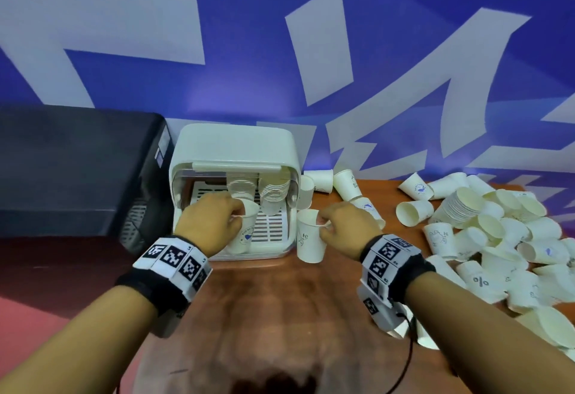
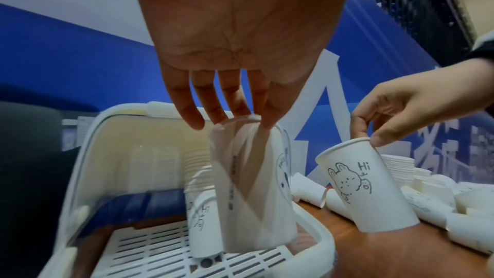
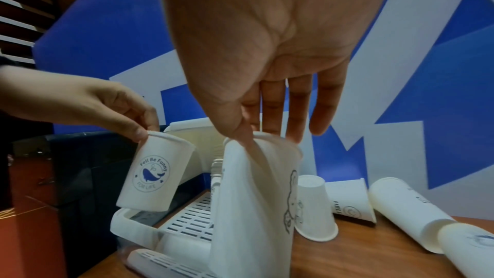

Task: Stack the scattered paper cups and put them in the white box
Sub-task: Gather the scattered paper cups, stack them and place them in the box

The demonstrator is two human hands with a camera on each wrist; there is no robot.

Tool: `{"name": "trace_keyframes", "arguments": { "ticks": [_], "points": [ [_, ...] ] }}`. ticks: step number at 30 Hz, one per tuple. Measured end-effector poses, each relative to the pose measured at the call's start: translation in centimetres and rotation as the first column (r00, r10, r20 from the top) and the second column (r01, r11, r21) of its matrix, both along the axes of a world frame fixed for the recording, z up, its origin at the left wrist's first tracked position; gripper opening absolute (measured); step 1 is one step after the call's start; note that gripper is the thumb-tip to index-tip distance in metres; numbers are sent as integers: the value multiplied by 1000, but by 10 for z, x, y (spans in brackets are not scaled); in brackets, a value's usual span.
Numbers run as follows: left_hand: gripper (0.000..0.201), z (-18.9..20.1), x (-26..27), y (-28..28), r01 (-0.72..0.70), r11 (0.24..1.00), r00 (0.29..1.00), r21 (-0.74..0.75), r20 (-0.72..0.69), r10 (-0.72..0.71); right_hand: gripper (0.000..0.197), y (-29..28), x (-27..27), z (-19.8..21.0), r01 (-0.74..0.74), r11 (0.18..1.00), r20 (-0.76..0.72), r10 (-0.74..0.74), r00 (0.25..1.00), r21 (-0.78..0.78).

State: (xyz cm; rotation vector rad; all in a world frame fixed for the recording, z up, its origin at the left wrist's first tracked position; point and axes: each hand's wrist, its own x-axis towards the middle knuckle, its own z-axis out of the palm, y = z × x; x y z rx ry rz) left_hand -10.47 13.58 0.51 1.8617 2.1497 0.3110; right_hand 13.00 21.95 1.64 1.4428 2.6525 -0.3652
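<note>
You are pinching a whale cup [image 1: 245,231] by its rim with your left hand [image 1: 208,218], thumb and fingers closed on the lip, holding it upright over the slotted tray of the white box [image 1: 235,157]. Your right hand [image 1: 345,225] is pinching a bunny cup [image 1: 308,238] by its rim just beside the box, at its 3 o'clock. Two stacks [image 1: 273,197] are sitting inside the box; loose cups [image 1: 497,231] are lying on the table [image 1: 280,300] farther toward 3 o'clock.
</note>
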Motion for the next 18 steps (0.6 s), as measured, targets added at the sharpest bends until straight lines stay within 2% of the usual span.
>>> {"name": "trace_keyframes", "arguments": {
  "ticks": [7, 11, 18],
  "points": [
    [24, -7, -30, -3, -137, 990, 990, -24, -24, 137, 24, 11, -43, -13, -177, 984, -62, 178, 982, 20],
    [25, -15, -38, -3, -162, 986, 986, -37, -57, 160, 22, 13, -70, -23, -233, 972, -106, 236, 966, 36],
    [24, -31, -54, -5, -150, 988, 986, -47, -82, 145, 23, 4, -112, -35, -236, 972, -124, 237, 964, 24]
  ]
}}
